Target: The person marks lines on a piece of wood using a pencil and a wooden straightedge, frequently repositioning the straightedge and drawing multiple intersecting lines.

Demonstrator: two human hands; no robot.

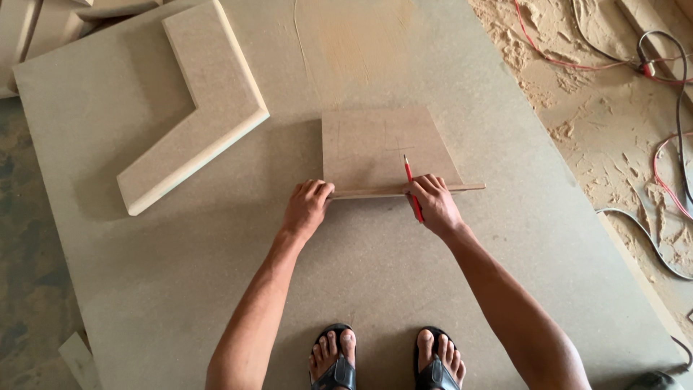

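A brown fibreboard piece (379, 148) with slanted right side lies on a large board sheet (216, 274). Along its near edge rests a thin wooden strip (462, 188). My left hand (307, 207) presses on the strip's left end and the piece's near left corner. My right hand (433, 202) holds a red pencil (408, 172) with its tip pointing away over the piece, and the fingers rest on the strip. Faint pencil lines mark the piece's face.
An L-shaped thick board (209, 101) lies at the upper left of the sheet. Sawdust (599, 123) covers the floor at right, crossed by red and grey cables (668, 180). My sandalled feet (386, 357) stand on the sheet's near edge.
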